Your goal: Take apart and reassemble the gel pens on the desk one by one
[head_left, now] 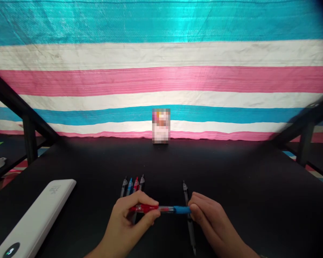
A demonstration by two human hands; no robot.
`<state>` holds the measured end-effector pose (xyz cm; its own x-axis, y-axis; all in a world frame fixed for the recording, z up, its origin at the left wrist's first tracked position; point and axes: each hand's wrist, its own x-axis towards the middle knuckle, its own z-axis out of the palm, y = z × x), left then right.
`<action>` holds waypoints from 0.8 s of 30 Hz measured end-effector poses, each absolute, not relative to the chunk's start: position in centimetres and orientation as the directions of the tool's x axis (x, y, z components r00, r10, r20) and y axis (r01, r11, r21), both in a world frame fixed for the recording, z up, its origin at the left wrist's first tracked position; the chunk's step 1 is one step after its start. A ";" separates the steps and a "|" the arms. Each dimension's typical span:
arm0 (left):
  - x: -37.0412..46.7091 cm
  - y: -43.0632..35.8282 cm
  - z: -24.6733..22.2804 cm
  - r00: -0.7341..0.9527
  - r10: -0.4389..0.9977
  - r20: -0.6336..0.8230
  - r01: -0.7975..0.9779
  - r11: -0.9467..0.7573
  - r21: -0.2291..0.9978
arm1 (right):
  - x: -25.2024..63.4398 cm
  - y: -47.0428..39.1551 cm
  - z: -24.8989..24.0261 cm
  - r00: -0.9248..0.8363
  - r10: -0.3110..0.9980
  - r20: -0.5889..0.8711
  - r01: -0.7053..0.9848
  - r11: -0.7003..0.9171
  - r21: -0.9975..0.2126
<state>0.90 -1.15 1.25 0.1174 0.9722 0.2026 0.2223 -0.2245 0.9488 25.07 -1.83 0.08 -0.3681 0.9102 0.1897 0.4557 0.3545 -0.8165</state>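
Observation:
A pen (165,209) with a red upper part, a clear middle and a blue grip is held level above the black table. My left hand (133,218) pinches its red part between thumb and fingers. At the blue end, my right hand (211,216) has its fingers closed on the tip, which is hidden. Beneath the blue end lies a black and clear pen (190,227), pointing away from me. Beyond my left hand a row of pens lies side by side: a black one (124,187), a blue one (129,186), a red one (136,184) and another black one (142,182).
On the left of the black table (210,161) lies a white power bank (40,215) with a lit display. A small blurred card (160,126) stands at the back edge, before a striped sheet (161,80). Black frame bars (29,138) rise at both sides.

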 end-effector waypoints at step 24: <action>0.5 0.3 0.6 0.083 0.990 -0.118 -0.307 0.138 0.942 | 25.0 -2.6 0.2 -0.286 0.958 0.012 0.388 0.127 -0.913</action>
